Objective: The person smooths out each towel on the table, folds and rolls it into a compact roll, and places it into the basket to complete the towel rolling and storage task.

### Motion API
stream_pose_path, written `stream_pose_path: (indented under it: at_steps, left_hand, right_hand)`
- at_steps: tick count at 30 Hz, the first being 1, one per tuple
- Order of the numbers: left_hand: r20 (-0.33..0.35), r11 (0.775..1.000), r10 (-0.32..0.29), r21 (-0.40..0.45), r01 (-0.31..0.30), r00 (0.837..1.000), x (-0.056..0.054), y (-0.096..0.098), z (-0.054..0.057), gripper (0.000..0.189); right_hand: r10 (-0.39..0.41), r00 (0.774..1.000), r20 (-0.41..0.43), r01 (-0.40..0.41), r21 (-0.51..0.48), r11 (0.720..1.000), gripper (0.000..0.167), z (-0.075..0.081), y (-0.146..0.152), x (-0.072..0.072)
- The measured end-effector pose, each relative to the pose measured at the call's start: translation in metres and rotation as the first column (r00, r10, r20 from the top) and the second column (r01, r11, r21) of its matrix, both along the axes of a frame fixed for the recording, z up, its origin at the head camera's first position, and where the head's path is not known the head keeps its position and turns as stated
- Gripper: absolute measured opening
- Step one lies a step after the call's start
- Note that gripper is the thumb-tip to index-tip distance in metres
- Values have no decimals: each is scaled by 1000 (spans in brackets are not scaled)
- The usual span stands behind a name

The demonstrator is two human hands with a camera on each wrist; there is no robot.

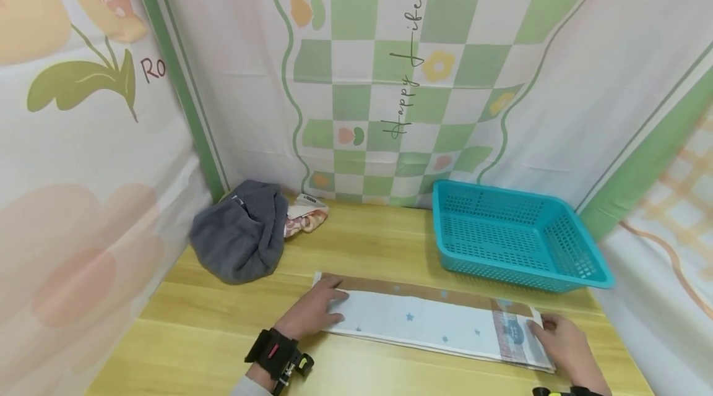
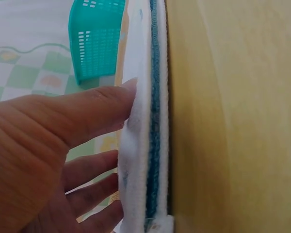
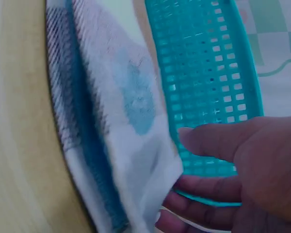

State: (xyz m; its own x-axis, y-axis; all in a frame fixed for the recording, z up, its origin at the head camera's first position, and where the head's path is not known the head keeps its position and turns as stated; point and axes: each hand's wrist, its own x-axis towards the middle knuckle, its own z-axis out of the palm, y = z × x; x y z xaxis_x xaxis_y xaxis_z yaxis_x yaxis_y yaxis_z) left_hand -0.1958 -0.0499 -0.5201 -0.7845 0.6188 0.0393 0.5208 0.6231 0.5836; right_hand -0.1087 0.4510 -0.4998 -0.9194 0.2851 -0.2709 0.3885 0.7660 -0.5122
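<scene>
Neatly folded wht towel (image 1: 414, 325), blue-starred, brn-edged, L fingers (image 2: 92, 169) apart, R fingers (image 3: 208, 188) apart, opp. ends

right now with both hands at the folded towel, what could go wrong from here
The folded towel may slide out of line or come unfolded: the right wrist view shows a gap between its layers along the edge.

If the right hand lifts first, its end could rise ahead of the one under the left hand, probably bending the strip.

The basket sits just beyond the towel's right part, so a forward swing might bump it.
</scene>
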Motion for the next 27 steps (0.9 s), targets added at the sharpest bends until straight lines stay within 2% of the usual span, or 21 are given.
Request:
stream_pose_path:
  at_steps: [5,11,16,20,24,27]
  left_hand:
    - [-35,1000,-3,-3,3,999,2,-2,-2,40]
    - [-54,1000,-13,-17,12,998,0,-1,-2,39]
    - [-49,1000,-11,0,11,999,0,-2,-1,33]
    - [-44,1000,-4,25,5,999,-1,-2,-1,26]
    - [-51,1000,9,24,-7,999,-1,-2,-1,27]
    - [-98,999,8,33,-5,995,-2,-1,0,32]
  right_hand:
    - [-32,996,80,32,1,999,85,-3,-3,0]
    - [-34,996,82,35,-5,999,74,-3,-7,-2]
    - [-52,998,-34,51,-20,999,68,3,-11,1]
    - [-59,990,-125,57,-19,998,66,15,-16,6]
    - [-55,971,-231,59,10,998,62,33,-25,11]
    - [-52,947,-318,64,28,998,54,47,-37,15]
